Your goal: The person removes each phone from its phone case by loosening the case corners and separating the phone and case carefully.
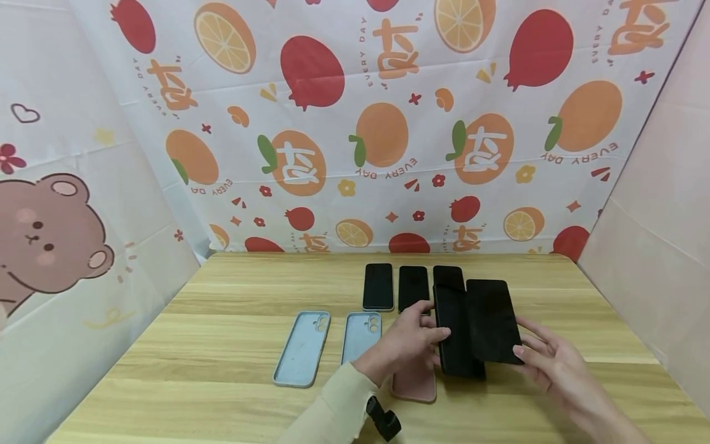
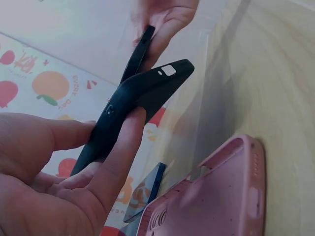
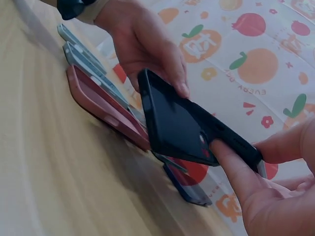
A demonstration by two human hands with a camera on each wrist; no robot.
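My left hand [image 1: 407, 339] pinches a black phone case [image 1: 455, 339] by its left edge, raised and tilted above the table. In the left wrist view a port cutout shows at one end of this case. The right wrist view looks into its hollow inside. With thumb and fingers, my right hand [image 1: 560, 367] holds a black phone [image 1: 493, 320] by its right side. The phone overlaps the case's right part in the head view; whether they touch I cannot tell. Below the left hand lies a pink phone case [image 2: 211, 201], partly hidden by that hand in the head view.
Two light blue phone cases [image 1: 302, 349] lie left of the pink one. Behind them two dark phones [image 1: 378, 287] lie in a row, and another dark phone [image 1: 448, 275] is partly covered by the held case. Printed fabric [image 1: 383, 135] hangs behind the wooden table [image 1: 233, 345].
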